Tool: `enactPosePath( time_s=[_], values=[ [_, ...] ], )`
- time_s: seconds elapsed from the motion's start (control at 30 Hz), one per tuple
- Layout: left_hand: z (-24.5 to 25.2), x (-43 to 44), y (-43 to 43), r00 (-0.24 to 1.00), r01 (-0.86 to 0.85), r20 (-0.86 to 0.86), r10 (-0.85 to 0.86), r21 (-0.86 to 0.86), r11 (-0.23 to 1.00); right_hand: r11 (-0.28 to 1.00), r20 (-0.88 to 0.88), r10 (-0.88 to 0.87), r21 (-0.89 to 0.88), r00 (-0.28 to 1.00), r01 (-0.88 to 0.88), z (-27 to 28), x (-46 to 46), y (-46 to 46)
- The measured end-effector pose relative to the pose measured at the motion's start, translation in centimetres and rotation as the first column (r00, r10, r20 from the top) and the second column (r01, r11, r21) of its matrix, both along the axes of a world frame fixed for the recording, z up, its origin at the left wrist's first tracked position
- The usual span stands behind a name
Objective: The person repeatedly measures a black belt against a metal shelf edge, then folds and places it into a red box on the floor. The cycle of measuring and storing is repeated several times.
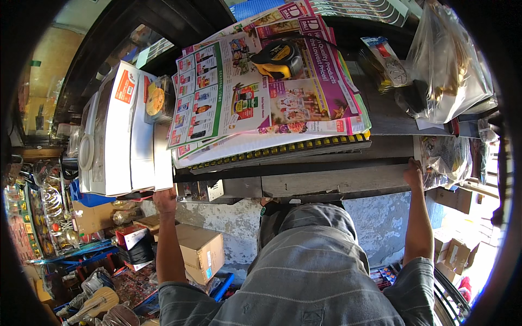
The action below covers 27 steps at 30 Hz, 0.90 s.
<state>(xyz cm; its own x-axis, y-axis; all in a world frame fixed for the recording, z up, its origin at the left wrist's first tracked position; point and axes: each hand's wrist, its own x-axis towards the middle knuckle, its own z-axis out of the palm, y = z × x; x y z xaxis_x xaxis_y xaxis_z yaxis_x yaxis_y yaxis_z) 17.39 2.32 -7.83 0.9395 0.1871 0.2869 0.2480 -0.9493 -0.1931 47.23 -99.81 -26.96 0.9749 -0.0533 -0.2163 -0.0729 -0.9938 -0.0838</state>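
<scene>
My right hand [413,173] grips the right end of a long grey wood-grain panel [338,181], fingers curled over its upper edge. At the panel's left end, my left hand [165,200] is up against the lower edge of white boxes [118,134], its fingers mostly hidden. Above the panel, a stack of printed store flyers [240,89] lies on white sheets and a ring-bound book [281,151]. A black and yellow tape measure [279,59] rests on the flyers. Beside them sits a small clear-lidded package [157,100].
Clear plastic bags [448,69] and packaged items [385,61] sit at the right of the counter. Below left are a cardboard box [202,248], a ukulele-like instrument [96,303] and hanging packaged goods [53,203]. Behind my body stands a peeling painted wall [379,220].
</scene>
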Motion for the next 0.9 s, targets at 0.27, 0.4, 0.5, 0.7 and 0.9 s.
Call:
enactPosePath(
  time_s=[0.27,0.4,0.5,0.7,0.9],
  values=[
    [1.0,-1.9,1.2,0.956,-0.275,-0.111,0.272,-0.01,0.961,0.998,0.033,0.048,-0.043,0.998,-0.047,-0.1,0.0,0.2],
    [0.9,-2.1,3.2,0.919,-0.391,-0.105,0.381,-0.103,0.915,0.999,-0.004,-0.033,0.003,0.999,0.033,1.2,-0.3,1.2],
    [0.4,-0.9,5.0,0.988,-0.15,-0.014,0.151,-0.211,0.966,0.999,0.039,-0.028,0.029,0.999,0.027,1.8,-0.5,1.7],
    [1.0,-1.5,5.3,0.834,-0.498,-0.347,0.429,-0.809,0.312,0.993,0.256,-0.069,0.111,0.964,0.042,1.2,-1.7,3.0],
    [-0.6,-13.7,2.1,0.694,-0.681,-0.53,0.488,-0.702,0.207,0.977,0.426,-0.2,0.156,0.882,0.147,2.0,-3.5,7.9]
  ],
)
